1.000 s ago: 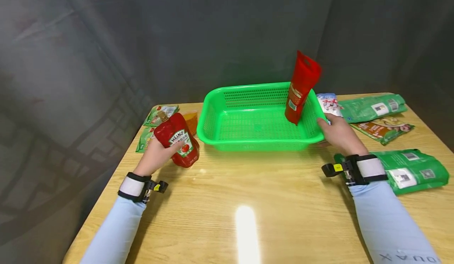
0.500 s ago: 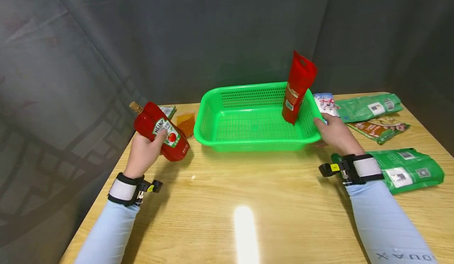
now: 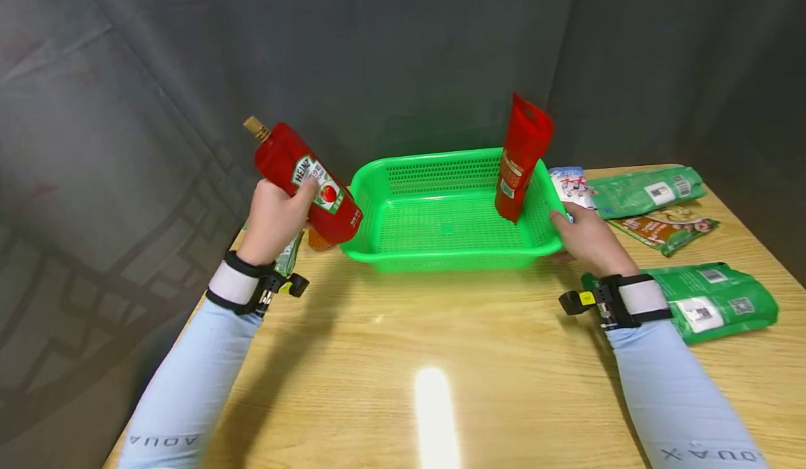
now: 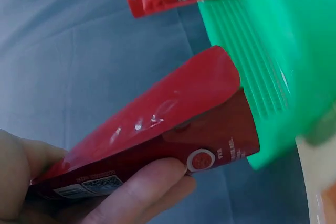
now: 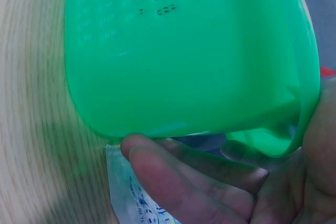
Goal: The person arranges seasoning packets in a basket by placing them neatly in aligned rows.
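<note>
My left hand (image 3: 273, 217) grips a red Heinz ketchup pouch (image 3: 315, 192), raised above the table at the left end of a green plastic basket (image 3: 453, 259). The pouch tilts, its gold cap up and to the left, its base by the basket's left rim. In the left wrist view, fingers lie along the back of the ketchup pouch (image 4: 157, 114). A second red pouch (image 3: 521, 161) stands upright inside the basket at its right end. My right hand (image 3: 592, 238) holds the basket's right front corner, the thumb over the rim and the fingers under it in the right wrist view.
Right of the basket lie a blue-white packet (image 3: 571, 185), a green pouch (image 3: 648, 190), a brown food packet (image 3: 667, 227) and a larger green pouch (image 3: 724, 301). Left of it, an orange packet (image 3: 317, 240) and a green packet (image 3: 288, 255) are partly hidden. A dark curtain hangs behind.
My left hand first drew the ketchup pouch left, then lifted it up and rightward to the basket's left rim. The right hand has kept its hold on the basket, which stays put.
</note>
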Available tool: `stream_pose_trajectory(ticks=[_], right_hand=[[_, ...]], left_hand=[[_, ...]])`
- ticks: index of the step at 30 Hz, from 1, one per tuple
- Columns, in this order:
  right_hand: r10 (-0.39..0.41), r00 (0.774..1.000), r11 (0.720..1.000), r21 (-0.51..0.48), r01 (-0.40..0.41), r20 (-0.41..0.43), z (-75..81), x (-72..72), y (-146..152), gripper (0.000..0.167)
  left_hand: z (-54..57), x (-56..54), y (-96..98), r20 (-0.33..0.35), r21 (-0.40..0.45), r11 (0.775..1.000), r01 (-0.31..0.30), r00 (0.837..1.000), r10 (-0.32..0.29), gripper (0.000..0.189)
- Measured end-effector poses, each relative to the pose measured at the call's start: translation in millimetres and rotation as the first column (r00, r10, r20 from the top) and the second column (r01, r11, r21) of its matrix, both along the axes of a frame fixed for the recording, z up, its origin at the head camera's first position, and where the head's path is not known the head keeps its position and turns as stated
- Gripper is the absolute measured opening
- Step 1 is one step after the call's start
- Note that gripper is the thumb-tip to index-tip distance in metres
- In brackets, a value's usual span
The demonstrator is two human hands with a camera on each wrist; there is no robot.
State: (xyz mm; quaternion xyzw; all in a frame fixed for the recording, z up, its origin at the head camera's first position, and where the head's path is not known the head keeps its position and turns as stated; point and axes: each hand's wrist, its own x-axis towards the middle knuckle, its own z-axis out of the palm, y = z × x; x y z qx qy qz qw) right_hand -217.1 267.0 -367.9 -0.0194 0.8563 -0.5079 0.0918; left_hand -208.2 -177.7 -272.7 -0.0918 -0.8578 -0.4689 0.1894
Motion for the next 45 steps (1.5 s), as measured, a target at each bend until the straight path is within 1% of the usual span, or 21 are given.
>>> stream_pose_trajectory(ticks=[3, 5, 6, 10, 13, 14, 16, 18, 24, 27, 29, 32, 34, 36, 38, 41, 45], right_hand=[[-0.009, 1.000, 1.000, 0.005, 0.009, 0.003, -1.2, -0.3, 2.1, 0.070], [-0.013, 1.000, 1.000, 0.012, 0.013, 0.005, -2.3, -0.5, 2.8, 0.070], [-0.015, 1.000, 1.000, 0.009, 0.015, 0.007, -3.1, -0.6, 3.1, 0.069], [-0.020, 1.000, 1.000, 0.000, 0.020, 0.011, -5.2, -0.2, 2.0, 0.068], [-0.027, 0.999, 0.999, -0.017, 0.028, 0.017, -7.0, 0.2, 0.9, 0.069], [-0.031, 0.999, 0.999, -0.015, 0.032, 0.020, -7.5, 0.4, 0.5, 0.069], [-0.040, 0.999, 0.999, -0.004, 0.040, 0.021, -8.3, 0.7, -0.4, 0.070], [-0.048, 0.999, 0.999, 0.008, 0.047, 0.018, -9.2, 0.7, -1.0, 0.069], [-0.053, 0.999, 0.998, 0.023, 0.053, 0.012, -11.0, -0.1, -2.9, 0.069], [-0.054, 0.998, 0.997, 0.047, 0.054, 0.006, -10.7, -0.5, -4.3, 0.069], [-0.056, 0.998, 0.995, 0.086, 0.057, -0.014, -9.9, -0.5, -5.1, 0.069], [-0.058, 0.998, 0.991, 0.122, 0.061, -0.030, -8.7, -0.3, -5.5, 0.069], [-0.060, 0.997, 0.988, 0.139, 0.065, -0.042, -7.9, -0.4, -5.5, 0.069], [-0.063, 0.997, 0.988, 0.138, 0.067, -0.039, -7.3, -0.7, -5.4, 0.069], [-0.068, 0.997, 0.987, 0.142, 0.074, -0.045, -6.6, -1.1, -5.6, 0.069], [-0.077, 0.996, 0.987, 0.138, 0.082, -0.045, -5.2, -1.7, -4.9, 0.069], [-0.088, 0.995, 0.987, 0.133, 0.094, -0.051, -4.8, -2.7, -2.2, 0.069]], left_hand=[[7.2, -19.3, 22.8, 0.051, 0.063, 0.996, 0.068, 0.996, -0.071, 0.029], [10.0, -32.1, 39.7, 0.094, 0.105, 0.989, 0.106, 0.989, -0.116, 0.028], [11.1, -38.1, 48.6, 0.112, 0.113, 0.987, 0.117, 0.985, -0.130, 0.027], [14.0, -59.2, 85.4, 0.193, 0.168, 0.973, 0.156, 0.963, -0.187, 0.024], [15.0, -73.1, 111.9, 0.252, 0.195, 0.966, 0.171, 0.943, -0.218, 0.022], [15.0, -77.4, 120.0, 0.268, 0.192, 0.965, 0.178, 0.936, -0.226, 0.021], [13.8, -86.4, 135.2, 0.299, 0.180, 0.966, 0.187, 0.925, -0.234, 0.022], [11.4, -94.7, 148.4, 0.326, 0.150, 0.970, 0.193, 0.916, -0.233, 0.023], [-1.9, -114.4, 179.5, 0.395, 0.071, 0.983, 0.172, 0.899, -0.186, 0.028], [-9.7, -121.1, 191.7, 0.411, 0.017, 0.986, 0.167, 0.898, -0.160, 0.028], [-14.6, -124.5, 199.1, 0.413, -0.015, 0.985, 0.173, 0.898, -0.151, 0.027], [-20.5, -127.8, 208.9, 0.398, -0.080, 0.979, 0.187, 0.907, -0.141, 0.023], [-23.5, -128.5, 214.8, 0.379, -0.116, 0.974, 0.197, 0.915, -0.140, 0.021], [-25.8, -128.4, 220.2, 0.361, -0.165, 0.967, 0.196, 0.924, -0.126, 0.020], [-28.3, -127.8, 225.2, 0.349, -0.199, 0.960, 0.195, 0.930, -0.116, 0.021], [-33.9, -129.1, 232.0, 0.347, -0.234, 0.952, 0.198, 0.931, -0.108, 0.021], [-42.8, -135.5, 240.6, 0.347, -0.271, 0.938, 0.216, 0.931, -0.114, 0.021]])
